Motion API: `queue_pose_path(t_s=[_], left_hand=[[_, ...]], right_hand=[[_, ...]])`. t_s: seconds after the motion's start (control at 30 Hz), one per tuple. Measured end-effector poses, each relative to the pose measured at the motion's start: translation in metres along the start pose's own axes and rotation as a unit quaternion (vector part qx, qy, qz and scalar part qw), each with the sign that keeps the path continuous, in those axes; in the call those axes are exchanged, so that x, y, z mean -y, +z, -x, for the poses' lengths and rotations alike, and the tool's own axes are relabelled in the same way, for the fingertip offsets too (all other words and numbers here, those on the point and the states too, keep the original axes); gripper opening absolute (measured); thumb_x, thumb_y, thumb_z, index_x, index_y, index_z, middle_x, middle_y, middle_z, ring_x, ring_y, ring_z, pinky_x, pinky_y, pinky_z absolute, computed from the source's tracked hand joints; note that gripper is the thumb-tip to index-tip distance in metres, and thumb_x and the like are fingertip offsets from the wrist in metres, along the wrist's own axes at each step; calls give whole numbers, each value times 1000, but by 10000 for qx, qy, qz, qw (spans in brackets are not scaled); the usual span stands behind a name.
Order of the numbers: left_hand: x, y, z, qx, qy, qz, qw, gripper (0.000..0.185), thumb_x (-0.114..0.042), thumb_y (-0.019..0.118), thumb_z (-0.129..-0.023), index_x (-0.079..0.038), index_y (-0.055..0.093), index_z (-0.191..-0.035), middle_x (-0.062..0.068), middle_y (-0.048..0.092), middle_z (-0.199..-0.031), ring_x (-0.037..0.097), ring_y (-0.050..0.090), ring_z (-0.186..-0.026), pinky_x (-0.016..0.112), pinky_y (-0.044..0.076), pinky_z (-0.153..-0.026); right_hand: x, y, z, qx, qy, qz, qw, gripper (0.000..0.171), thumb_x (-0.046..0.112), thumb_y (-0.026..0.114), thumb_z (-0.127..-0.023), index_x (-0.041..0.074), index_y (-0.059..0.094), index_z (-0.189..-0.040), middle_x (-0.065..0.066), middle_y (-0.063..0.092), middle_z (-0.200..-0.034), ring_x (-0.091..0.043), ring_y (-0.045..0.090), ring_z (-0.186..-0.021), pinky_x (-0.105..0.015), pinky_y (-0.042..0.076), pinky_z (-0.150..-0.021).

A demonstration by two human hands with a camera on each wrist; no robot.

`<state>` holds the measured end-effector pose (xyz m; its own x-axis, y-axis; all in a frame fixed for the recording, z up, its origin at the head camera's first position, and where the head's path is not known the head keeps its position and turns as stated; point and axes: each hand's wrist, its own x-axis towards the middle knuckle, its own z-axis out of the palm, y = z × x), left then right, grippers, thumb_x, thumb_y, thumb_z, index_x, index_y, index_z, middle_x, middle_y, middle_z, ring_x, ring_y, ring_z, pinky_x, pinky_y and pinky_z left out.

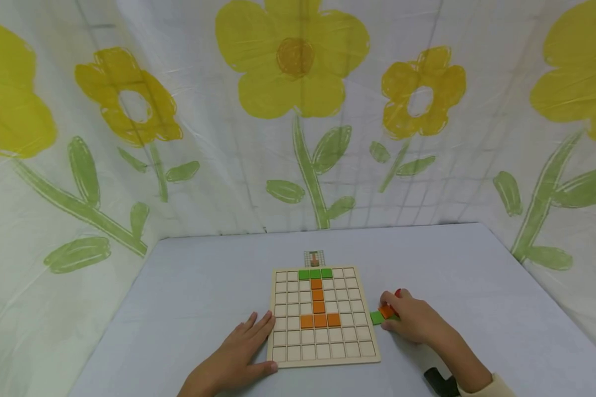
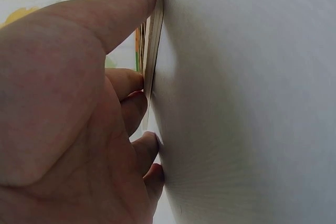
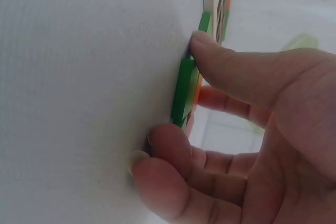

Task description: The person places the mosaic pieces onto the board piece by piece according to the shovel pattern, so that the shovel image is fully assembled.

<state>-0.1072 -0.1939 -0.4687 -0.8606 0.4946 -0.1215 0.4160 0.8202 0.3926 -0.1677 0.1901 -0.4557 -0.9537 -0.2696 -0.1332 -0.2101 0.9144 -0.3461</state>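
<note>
A wooden grid board [image 1: 323,344] lies on the pale table [image 1: 203,275]. It holds a row of green tiles [image 1: 315,273] at the top. Below them, orange tiles [image 1: 319,309] form a column with a wider base. My left hand [image 1: 250,344] lies flat, its straight fingers [image 2: 126,3] against the board's left edge [image 2: 153,40]. My right hand [image 1: 402,315] is just right of the board. Its thumb [image 3: 226,61] and fingers [image 3: 168,145] pinch a small stack of loose tiles. In that stack a green tile [image 3: 185,90] lies against the table, with an orange tile [image 1: 387,311] on top.
A small pattern card [image 1: 314,258] lies just beyond the board's far edge. A plastic sheet printed with yellow flowers [image 1: 293,60] walls the table at the back and both sides. A black strap [image 1: 439,381] sits on my right wrist.
</note>
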Motion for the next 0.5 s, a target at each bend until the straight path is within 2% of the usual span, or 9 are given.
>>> queue_pose_path(t_s=[0.33,0.5], left_hand=[[-1,-1,0,-1,-25,35,10000,87,-67,45,-79,-16,20,-145,-1,15,-149,30,9,-135,52,15,-104],[0,0,0,-1,-14,51,10000,87,-67,44,-78,-16,20,-145,-1,15,-149,30,9,-135,52,15,-104]], right_hand=[[2,-2,2,84,-408,-224,9989,34,25,77,-71,29,57,-99,1,41,-85,-15,44,-63,-29,38,-53],[1,-2,1,68,-676,-203,9975,40,22,76,-72,26,57,-107,3,43,-92,-13,45,-67,-29,40,-56]])
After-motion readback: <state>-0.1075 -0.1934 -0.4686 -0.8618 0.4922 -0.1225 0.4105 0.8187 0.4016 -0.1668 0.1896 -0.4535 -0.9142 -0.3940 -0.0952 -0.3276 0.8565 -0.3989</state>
